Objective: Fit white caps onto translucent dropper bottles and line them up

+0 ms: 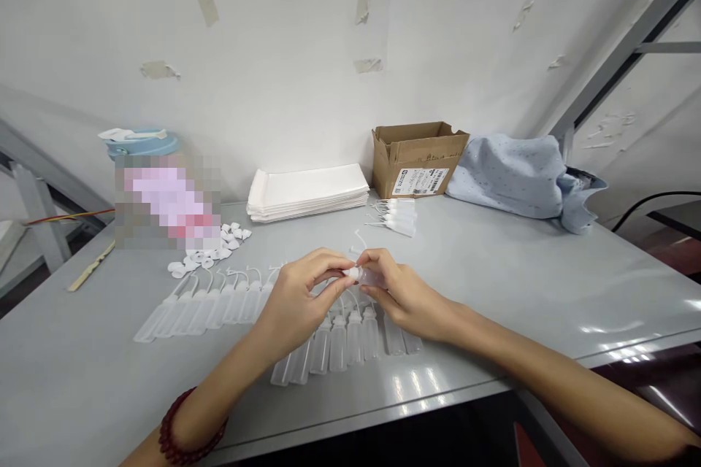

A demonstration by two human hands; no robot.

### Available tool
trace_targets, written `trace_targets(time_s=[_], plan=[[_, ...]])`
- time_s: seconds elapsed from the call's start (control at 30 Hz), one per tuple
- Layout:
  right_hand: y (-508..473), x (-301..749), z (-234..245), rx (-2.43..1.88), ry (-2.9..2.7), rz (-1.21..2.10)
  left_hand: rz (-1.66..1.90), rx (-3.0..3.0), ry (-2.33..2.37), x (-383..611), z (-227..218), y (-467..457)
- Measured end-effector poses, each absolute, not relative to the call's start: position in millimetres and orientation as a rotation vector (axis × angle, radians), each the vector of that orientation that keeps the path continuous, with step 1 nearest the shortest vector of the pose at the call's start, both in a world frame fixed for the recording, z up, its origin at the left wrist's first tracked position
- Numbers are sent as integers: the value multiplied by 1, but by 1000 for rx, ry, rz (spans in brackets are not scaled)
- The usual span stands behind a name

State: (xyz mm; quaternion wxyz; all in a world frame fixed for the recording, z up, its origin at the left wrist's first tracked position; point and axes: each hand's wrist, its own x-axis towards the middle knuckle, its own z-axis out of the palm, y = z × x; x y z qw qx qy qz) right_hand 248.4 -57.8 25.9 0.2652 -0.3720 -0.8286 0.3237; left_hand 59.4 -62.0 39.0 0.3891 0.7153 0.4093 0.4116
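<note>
Above the middle of the table, my right hand (408, 295) grips a small translucent squeeze bottle (372, 277), tilted nearly level. My left hand (301, 292) pinches the white cap (353, 273) at that bottle's neck; whether the cap is fully on is hidden by the fingers. Below my hands lies a row of translucent bottles (338, 344), several with thin curved spouts. Another row of such bottles (211, 306) lies to the left, partly behind my left hand. Loose white caps (208, 255) are heaped beyond that row.
A stack of white envelopes (309, 193) lies against the wall, beside an open cardboard box (419, 160). Capped bottles (399, 215) lie before the box. Light-blue cloth (509, 175) is bunched at the right. A blue tub (147, 144) stands back left, near a blurred-out patch and a wooden stick (92, 266).
</note>
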Motion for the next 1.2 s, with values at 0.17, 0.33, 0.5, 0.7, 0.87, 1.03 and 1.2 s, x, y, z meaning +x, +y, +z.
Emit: trace_targets(time_s=[0.17, 0.33, 0.5, 0.7, 0.87, 1.03, 1.2], plan=[[-59, 247, 28, -987, -2238, 879, 1042, 1797, 1108, 59, 45, -64], [-61, 246, 27, -1004, -2239, 872, 813, 1631, 1249, 59, 54, -66], [-59, 248, 24, -1021, -2274, 907, 750, 1579, 1191, 59, 50, -67], [-58, 248, 26, -989, -2245, 908, 884, 1739, 1157, 58, 44, -67], [-60, 247, 27, -973, -2232, 870, 832, 1702, 1188, 59, 49, -68], [-58, 249, 24, -974, -2231, 856, 889, 1895, 1147, 60, 43, -66], [-57, 251, 19, -918, -2268, 807, 841, 2025, 1124, 59, 43, -64]])
